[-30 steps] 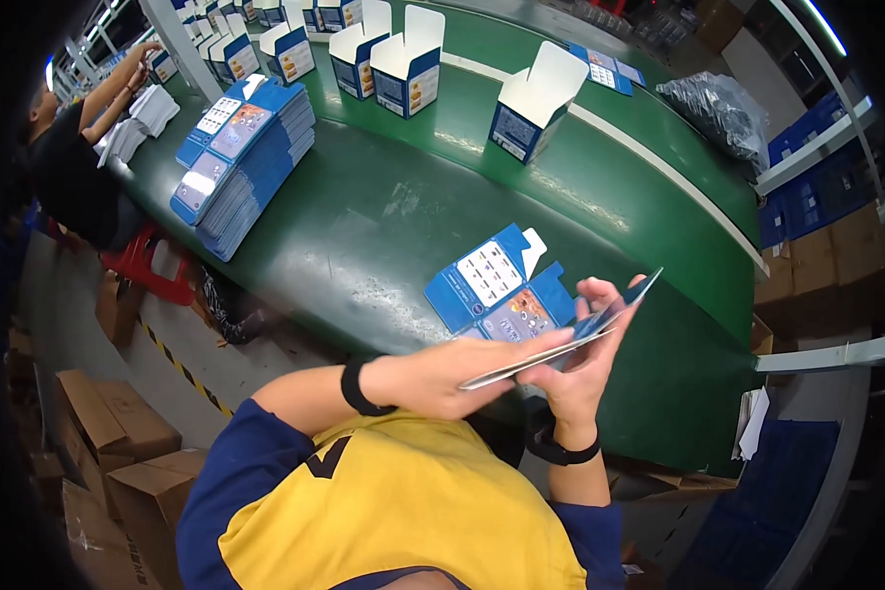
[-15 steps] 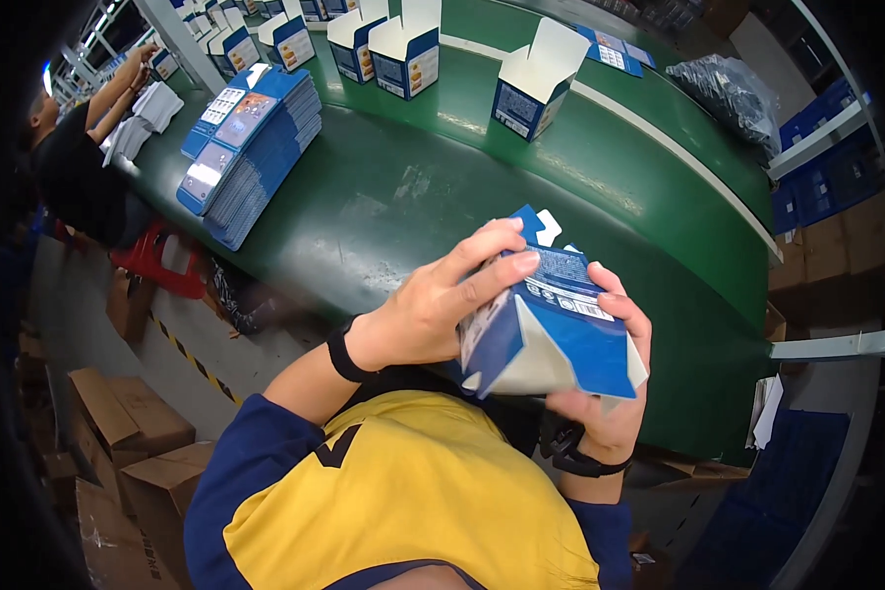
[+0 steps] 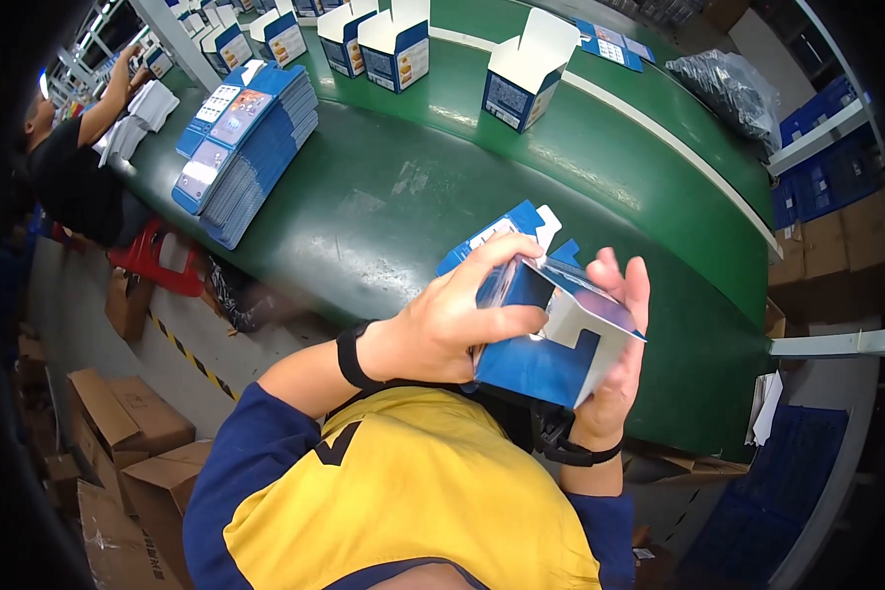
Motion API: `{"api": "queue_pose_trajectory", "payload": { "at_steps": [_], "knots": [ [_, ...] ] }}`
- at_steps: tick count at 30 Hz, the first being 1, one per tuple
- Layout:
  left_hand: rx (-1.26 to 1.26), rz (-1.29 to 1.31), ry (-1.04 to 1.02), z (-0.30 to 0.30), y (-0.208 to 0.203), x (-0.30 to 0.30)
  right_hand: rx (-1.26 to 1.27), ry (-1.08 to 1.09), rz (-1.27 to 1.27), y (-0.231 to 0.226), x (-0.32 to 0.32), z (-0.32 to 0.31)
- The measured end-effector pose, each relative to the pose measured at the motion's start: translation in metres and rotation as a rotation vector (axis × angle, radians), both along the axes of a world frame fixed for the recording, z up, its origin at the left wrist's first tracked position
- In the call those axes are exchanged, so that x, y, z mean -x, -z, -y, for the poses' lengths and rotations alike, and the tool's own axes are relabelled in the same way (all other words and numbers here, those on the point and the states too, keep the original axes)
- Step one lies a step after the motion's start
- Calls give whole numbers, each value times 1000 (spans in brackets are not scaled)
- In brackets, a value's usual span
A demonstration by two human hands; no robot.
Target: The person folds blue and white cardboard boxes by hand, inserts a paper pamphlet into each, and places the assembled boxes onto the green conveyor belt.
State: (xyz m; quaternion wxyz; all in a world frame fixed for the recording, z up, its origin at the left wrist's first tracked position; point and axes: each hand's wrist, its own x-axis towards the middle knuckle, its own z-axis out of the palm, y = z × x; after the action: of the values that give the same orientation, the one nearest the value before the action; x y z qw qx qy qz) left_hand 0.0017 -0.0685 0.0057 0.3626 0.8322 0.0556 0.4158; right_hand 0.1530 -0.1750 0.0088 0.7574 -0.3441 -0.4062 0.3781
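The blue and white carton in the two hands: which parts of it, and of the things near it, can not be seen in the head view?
- Carton: its near face, covered by the left hand.
- Right hand: its palm is behind the carton; only fingers show.
- Flat carton blank on the green table: its lower part is behind the left hand's fingers.
- Print on the stack of flat blanks: too small.

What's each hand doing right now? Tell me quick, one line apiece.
Left hand: closed on the blue and white carton, fingers curled over its top edge.
Right hand: holding the same carton from the far side, fingers extended.
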Motion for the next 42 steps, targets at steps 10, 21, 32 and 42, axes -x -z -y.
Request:
{"api": "queue_pose_trajectory", "payload": {
  "at_steps": [10,21,32,42],
  "knots": [
    [30,113,76,-2,0,-3,-263,218,536,17,-3,-8],
    [-126,-89,148,-16,-14,4,147,155,832,-8,-13,-14],
    [-60,-166,271,-17,-25,1,177,5,664,-16,-23,-9],
    [-137,64,212,-17,-8,-12,114,82,111,-25,-22,-14]
  ]
}}
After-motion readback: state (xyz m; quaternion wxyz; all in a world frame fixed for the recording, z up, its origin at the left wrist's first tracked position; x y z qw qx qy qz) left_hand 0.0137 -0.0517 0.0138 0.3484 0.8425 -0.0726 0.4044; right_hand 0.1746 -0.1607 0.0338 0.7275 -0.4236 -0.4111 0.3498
